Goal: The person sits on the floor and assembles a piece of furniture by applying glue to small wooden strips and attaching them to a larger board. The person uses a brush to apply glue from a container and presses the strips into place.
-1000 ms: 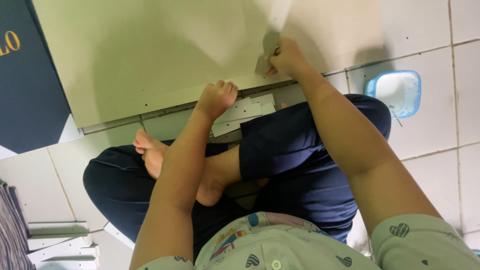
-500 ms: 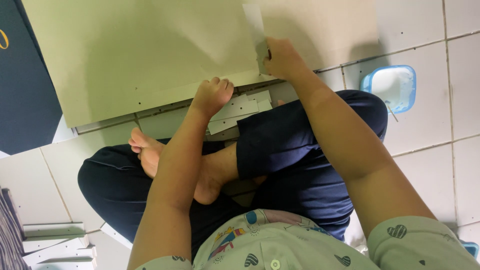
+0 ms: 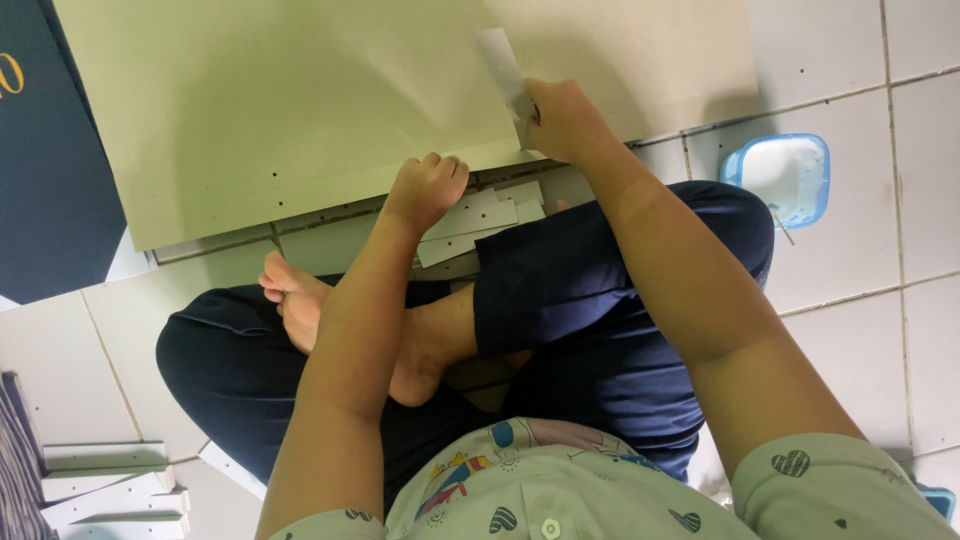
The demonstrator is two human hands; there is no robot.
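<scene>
One thin pale strip [image 3: 500, 68] sits pinched in the right hand [image 3: 562, 122], fingers clenched on its near end. Strip's long axis runs near-to-far w/ a slight lean left; free end points far, away from the person, lying over the big pale board [image 3: 300, 110]. Left hand [image 3: 425, 188] is curled into a loose fist w/ knuckles resting at the board's near edge; nothing visibly gripped in it. Board lies flat on the tiled floor [image 3: 860, 260], long axis left-right, small drilled holes dotted along its near margin. Just near of that edge, between both hands & the crossed legs, a stack of similar pale strips [image 3: 480, 215] lies roughly left-right, partly tucked under the knee in dark trousers. Right of the knee, well apart from the hands, a blue-rimmed tub [image 3: 785, 175] w/ white inside sits on the tiles. Far left: a dark panel [image 3: 45, 180]. Near left corner: more pale offcuts [image 3: 105, 480] piled on the floor.
</scene>
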